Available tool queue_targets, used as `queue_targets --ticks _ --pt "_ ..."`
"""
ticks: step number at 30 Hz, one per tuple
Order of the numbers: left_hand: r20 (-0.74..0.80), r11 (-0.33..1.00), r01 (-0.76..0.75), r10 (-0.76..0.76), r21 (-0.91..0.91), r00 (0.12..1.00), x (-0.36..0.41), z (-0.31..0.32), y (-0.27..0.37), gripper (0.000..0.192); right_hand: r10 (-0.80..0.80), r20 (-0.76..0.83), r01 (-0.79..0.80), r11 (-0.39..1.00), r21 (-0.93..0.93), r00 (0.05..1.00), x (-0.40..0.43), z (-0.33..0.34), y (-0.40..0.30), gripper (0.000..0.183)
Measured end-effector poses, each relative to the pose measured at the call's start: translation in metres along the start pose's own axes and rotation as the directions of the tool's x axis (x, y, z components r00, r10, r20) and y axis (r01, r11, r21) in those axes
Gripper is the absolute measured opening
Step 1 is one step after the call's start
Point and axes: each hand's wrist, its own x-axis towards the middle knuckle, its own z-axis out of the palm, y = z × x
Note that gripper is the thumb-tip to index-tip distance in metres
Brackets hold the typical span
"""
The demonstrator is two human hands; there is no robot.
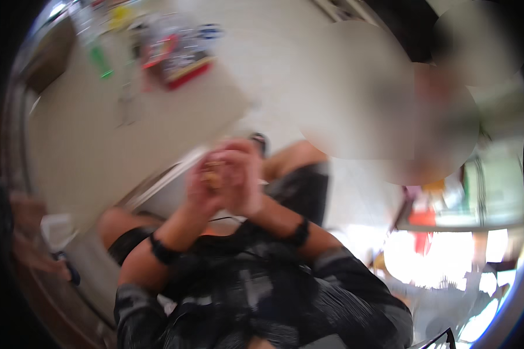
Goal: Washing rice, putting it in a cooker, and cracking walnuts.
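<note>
My left hand (201,185) and my right hand (244,176) are raised together in front of my chest, above my bent knees. A small golden-brown thing (212,174) shows between them, against the palm and fingers of my left hand. Motion blur and the fingers hide its shape. My right hand's fingers curl close around the same spot, but how far they grip it is unclear. Each wrist wears a black band.
Left of me is a beige tabletop (126,148). Toward its far side are a red box with clear plastic packaging (187,74), a green-ended clear bottle (99,61) and a yellow item (120,17). A pale green surface (498,192) with colourful items stands right; blurred patches hide the upper right.
</note>
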Motion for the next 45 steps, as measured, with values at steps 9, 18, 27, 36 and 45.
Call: queue_targets --ticks 9,18,27,36,45 --pt "-0.326 0.994 0.105 -0.086 0.043 0.941 -0.008 -0.021 0.024 0.025 0.179 -0.141 -0.207 0.953 -0.222 0.974 -0.016 -0.137 -0.020 0.033" --pt "-0.345 0.989 0.137 -0.113 0.047 0.932 -0.003 -0.065 0.068 0.019 0.566 -0.778 -0.779 0.343 0.524 -0.274 -0.257 -0.330 0.020 0.017" --pt "-0.384 0.981 0.138 -0.076 0.136 0.920 -0.001 -0.102 0.113 0.017 -0.046 -0.748 -0.719 0.319 0.618 -0.662 -0.459 -0.441 -0.109 0.076" --pt "-0.459 0.982 0.079 0.009 0.171 0.889 -0.002 -0.100 0.119 0.022 0.000 -1.000 -0.936 0.352 0.003 -0.004 -0.445 -0.505 -0.165 0.079" --pt "-0.424 0.982 0.112 -0.039 0.149 0.905 0.001 -0.086 0.096 0.019 -0.153 -0.986 -0.969 0.247 0.029 -0.068 -0.435 -0.497 -0.157 0.056"
